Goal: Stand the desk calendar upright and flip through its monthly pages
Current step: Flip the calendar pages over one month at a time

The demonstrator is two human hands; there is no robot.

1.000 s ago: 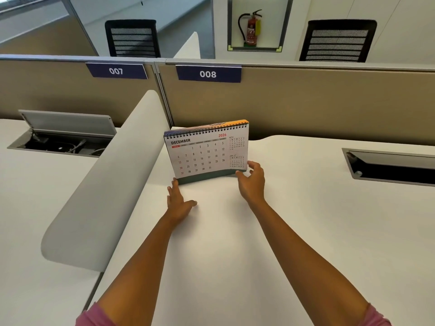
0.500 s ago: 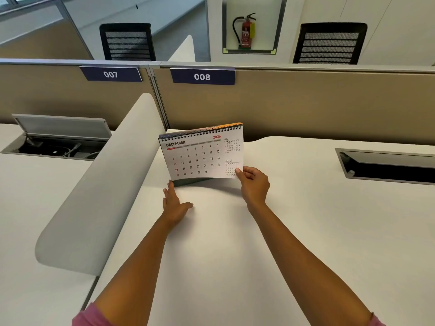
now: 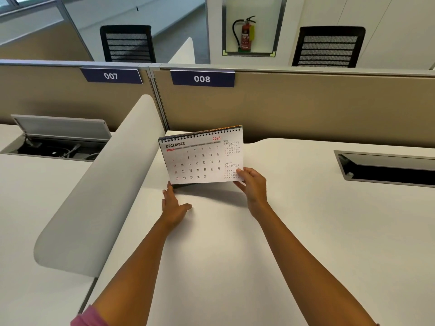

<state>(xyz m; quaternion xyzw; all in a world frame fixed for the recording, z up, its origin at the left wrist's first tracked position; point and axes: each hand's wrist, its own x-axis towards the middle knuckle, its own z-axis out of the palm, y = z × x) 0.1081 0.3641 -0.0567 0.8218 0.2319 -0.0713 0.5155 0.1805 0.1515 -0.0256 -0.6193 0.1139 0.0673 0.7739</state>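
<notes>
White paper, the December page (image 3: pixel 200 161) of the desk calendar (image 3: pixel 202 134), is lifted mid-frame on the desk (image 3: pixel 306 231). The right hand (image 3: pixel 253 187) pinches its lower right corner; the left hand (image 3: pixel 174 203) lies open, fingertips touching the base. Best swing the page over the spiral binding (image 3: pixel 200 135) while bracing the base.

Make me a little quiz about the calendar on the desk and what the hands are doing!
1. Which month shows on the calendar?
2. True or false: the right hand pinches the page's lower right corner.
3. Where is the left hand: A) flat on the desk by the calendar's base, B) on the fire extinguisher, C) on the 008 sign?

Key: 1. December. 2. True. 3. A.
</notes>
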